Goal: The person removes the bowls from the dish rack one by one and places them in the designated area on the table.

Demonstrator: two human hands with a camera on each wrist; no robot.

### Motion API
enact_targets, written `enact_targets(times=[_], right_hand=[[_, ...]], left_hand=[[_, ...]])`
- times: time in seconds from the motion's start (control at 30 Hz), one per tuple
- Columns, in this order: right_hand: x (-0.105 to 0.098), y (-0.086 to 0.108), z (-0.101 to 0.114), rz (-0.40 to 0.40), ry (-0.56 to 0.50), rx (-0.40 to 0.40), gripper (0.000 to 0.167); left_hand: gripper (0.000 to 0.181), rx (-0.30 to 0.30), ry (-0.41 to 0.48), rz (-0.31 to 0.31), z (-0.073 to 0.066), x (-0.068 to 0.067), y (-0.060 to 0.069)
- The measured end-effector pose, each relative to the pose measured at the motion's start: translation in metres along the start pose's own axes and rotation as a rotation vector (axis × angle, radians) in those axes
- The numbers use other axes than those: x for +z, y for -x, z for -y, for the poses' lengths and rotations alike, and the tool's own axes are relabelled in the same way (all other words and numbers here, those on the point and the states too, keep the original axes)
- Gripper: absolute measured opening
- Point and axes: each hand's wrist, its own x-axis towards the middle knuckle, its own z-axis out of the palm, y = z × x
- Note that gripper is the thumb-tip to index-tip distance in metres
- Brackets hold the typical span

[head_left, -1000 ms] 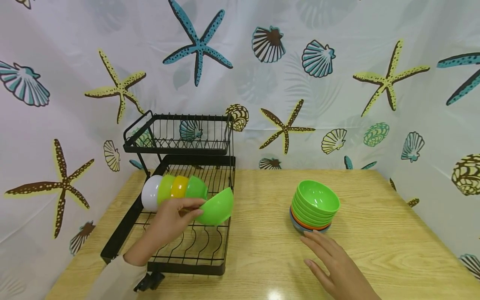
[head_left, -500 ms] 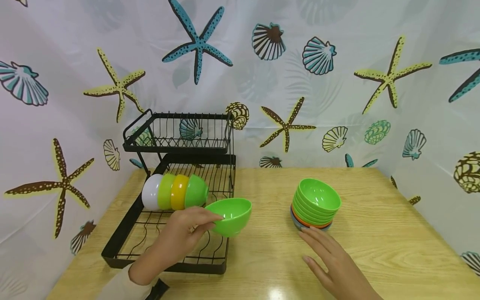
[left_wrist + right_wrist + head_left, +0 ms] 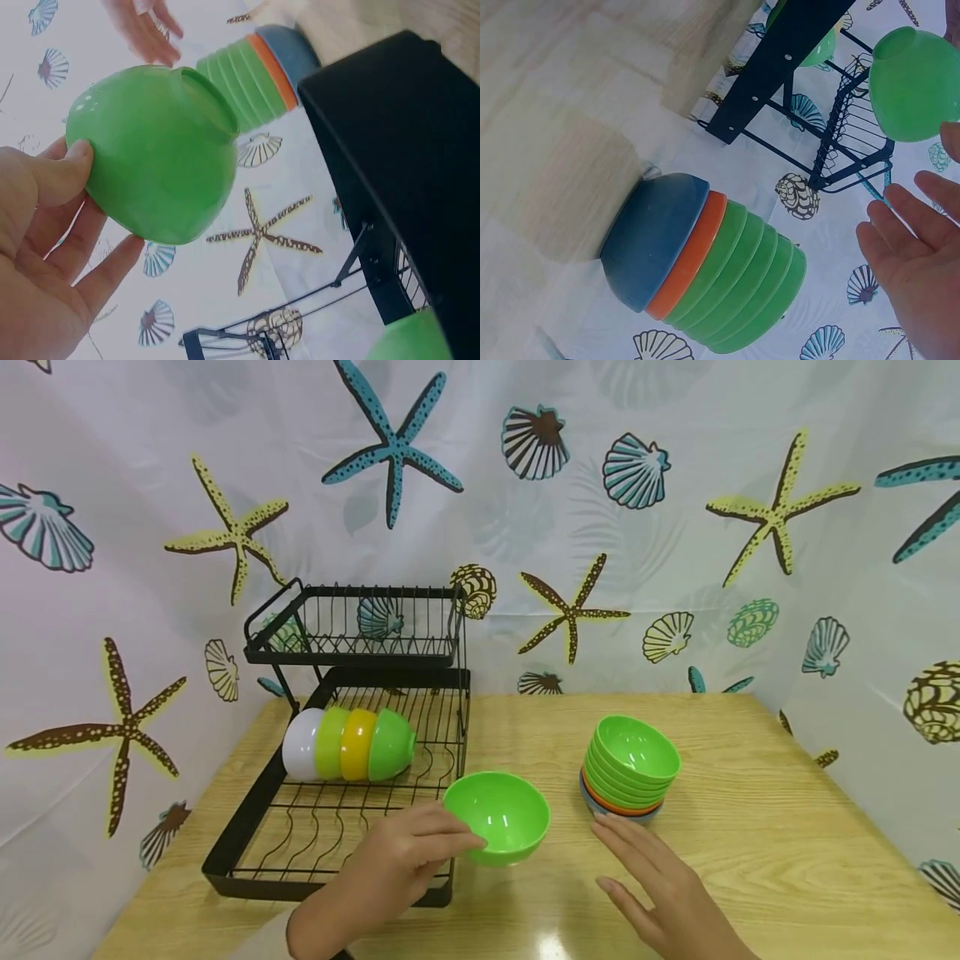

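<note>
My left hand (image 3: 408,864) pinches the rim of a green bowl (image 3: 501,817) between thumb and fingers, holding it in the air just right of the rack's front corner. In the left wrist view the bowl's green outside (image 3: 154,157) and its foot show. My right hand (image 3: 660,885) has its fingers extended, close in front of a stack of bowls (image 3: 628,768), and holds nothing. Several green bowls sit nested there above an orange bowl (image 3: 690,259) and a blue bowl (image 3: 654,236) at the bottom.
A two-tier black dish rack (image 3: 337,887) stands on the left of the wooden table (image 3: 750,793). On its lower tier, a white bowl (image 3: 302,745), a yellow-green bowl (image 3: 330,745), an orange-yellow bowl (image 3: 358,746) and a green bowl (image 3: 392,746) stand on edge. A seashell-print curtain (image 3: 480,485) hangs behind.
My left hand has moved right and toward me with the green bowl, from over the rack to beside it. The bowl has turned from tilted to mouth-up. My right hand has barely moved.
</note>
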Motion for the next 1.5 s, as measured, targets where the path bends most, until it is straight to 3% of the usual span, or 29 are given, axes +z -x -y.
enact_targets(times=[0.17, 0.4, 0.5, 0.8, 1.2, 1.5], right_hand=[[0.002, -0.003, 0.003, -0.034, -0.061, -0.069, 0.052], [0.001, -0.011, 0.009, -0.05, -0.116, -0.193, 0.049], [0.001, -0.015, 0.01, -0.074, -0.137, -0.251, 0.044], [0.003, -0.022, 0.008, -0.152, -0.125, -0.408, 0.023], [-0.001, -0.023, 0.014, -0.191, -0.167, -0.402, 0.021], [-0.004, -0.028, 0.019, -0.21, -0.186, -0.425, 0.021]], left_hand=[[0.044, 0.065, -0.018, 0.009, -0.005, 0.008, -0.001], [0.037, 0.085, 0.002, 0.045, -0.011, 0.015, 0.0], [0.027, 0.098, 0.0, 0.05, -0.012, 0.018, 0.0], [0.028, 0.173, 0.023, 0.067, -0.014, 0.025, -0.002], [0.03, 0.186, 0.063, 0.091, -0.013, 0.026, -0.003], [0.027, 0.215, 0.035, 0.073, -0.013, 0.025, -0.004]])
